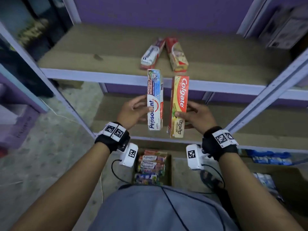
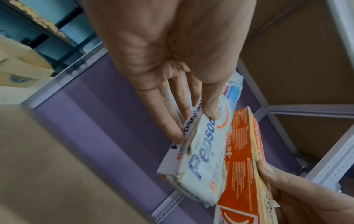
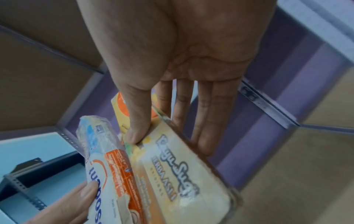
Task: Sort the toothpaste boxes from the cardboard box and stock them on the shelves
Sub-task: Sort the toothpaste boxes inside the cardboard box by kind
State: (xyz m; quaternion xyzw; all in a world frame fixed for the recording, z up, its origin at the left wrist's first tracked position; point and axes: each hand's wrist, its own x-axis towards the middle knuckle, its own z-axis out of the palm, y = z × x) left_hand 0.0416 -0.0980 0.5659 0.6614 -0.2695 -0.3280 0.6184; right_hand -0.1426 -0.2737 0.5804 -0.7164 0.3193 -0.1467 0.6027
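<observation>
My left hand (image 1: 133, 112) grips a white and blue Pepsodent box (image 1: 155, 99) between thumb and fingers (image 2: 162, 115). My right hand (image 1: 196, 116) pinches a red and yellow Colgate box (image 1: 179, 105) the same way, thumb (image 3: 138, 121) on its face. Both boxes point away from me, side by side and apart, in front of the upper shelf's edge (image 1: 100, 75). On that shelf lie another Pepsodent box (image 1: 150, 54) and another Colgate box (image 1: 177, 55). The cardboard box (image 1: 169, 170) with several toothpaste boxes sits on the floor below my wrists.
The shelf unit has grey metal posts (image 1: 266, 95) and brown boards (image 1: 75, 52) against a purple wall (image 1: 158, 10). A lower shelf (image 1: 250, 117) lies behind my hands. Blue packages (image 1: 270, 158) sit at lower right. Another rack (image 1: 25, 30) stands at the left.
</observation>
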